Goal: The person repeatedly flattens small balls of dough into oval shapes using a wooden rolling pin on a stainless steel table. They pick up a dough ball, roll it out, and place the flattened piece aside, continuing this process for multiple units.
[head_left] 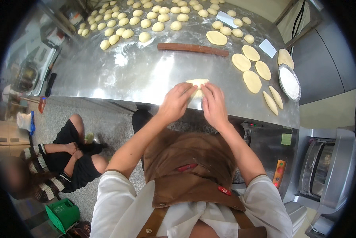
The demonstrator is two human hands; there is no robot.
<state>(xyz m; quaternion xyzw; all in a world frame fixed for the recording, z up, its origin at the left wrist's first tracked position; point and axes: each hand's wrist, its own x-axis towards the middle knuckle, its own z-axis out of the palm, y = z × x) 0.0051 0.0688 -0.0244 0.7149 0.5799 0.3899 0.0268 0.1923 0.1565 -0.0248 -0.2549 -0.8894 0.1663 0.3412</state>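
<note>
My left hand [178,99] and my right hand [215,104] meet at the table's near edge, with the fingertips of both on one dough piece [198,81]. Its far edge forms a thick roll under my fingers, while a flatter part extends toward me between the hands. Several flattened dough ovals [252,81] lie to the right. Past them are two slender dough pieces with tapered ends [270,103]. A brown wooden rod [192,49] lies crosswise beyond my hands.
Many round dough balls [158,26] cover the far side of the floured steel table [85,74]. White flour [289,82] fills a bowl at right, near a white scraper [267,48]. A seated person [74,151] and a green bin [62,214] are at left; a machine [317,169] stands right.
</note>
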